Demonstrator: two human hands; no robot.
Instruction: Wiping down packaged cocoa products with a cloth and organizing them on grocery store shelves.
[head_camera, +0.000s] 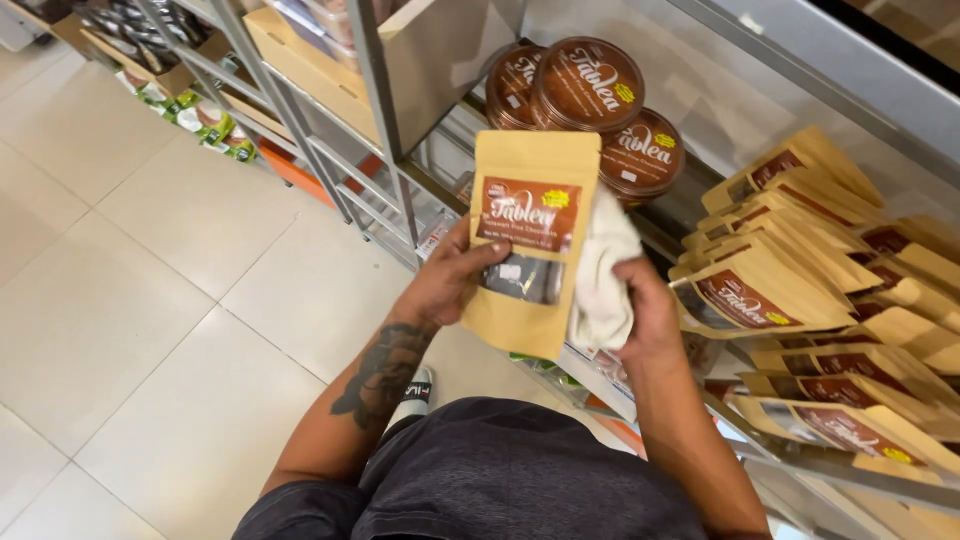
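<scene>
We're standing on a pale tiled floor (150, 330) in a shop aisle, with a metal wire shelf rack (385, 150) running along in front of us. Closest to us, our dark grey shirt (500, 480) fills the bottom of the view, and both forearms reach up from it.

Our left hand (450, 280) has the tan kraft-paper stand-up pouch with a reddish-brown label and a small clear window (530, 240); the fingers wrap around its left edge, fingertips pressed flat on the front beside the window, holding it upright in mid-air in front of the shelf. Our right hand (645, 310) is right beside it, fingers curled tight around a bunched off-white cloth (605, 270), and that cloth is pressed against the pouch's right edge.

Further out on the right, a row of matching tan pouches with reddish-brown labels (800, 260) leans in overlapping ranks on the shelf. Just beyond the held pouch, we see three round tubs with brown lids (590, 100) standing on edge, stacked against each other. Beyond them on the left stands a light cardboard box (320, 60) on the rack. Far off at the top left, small green and white packets (205, 120) sit low by the floor.
</scene>
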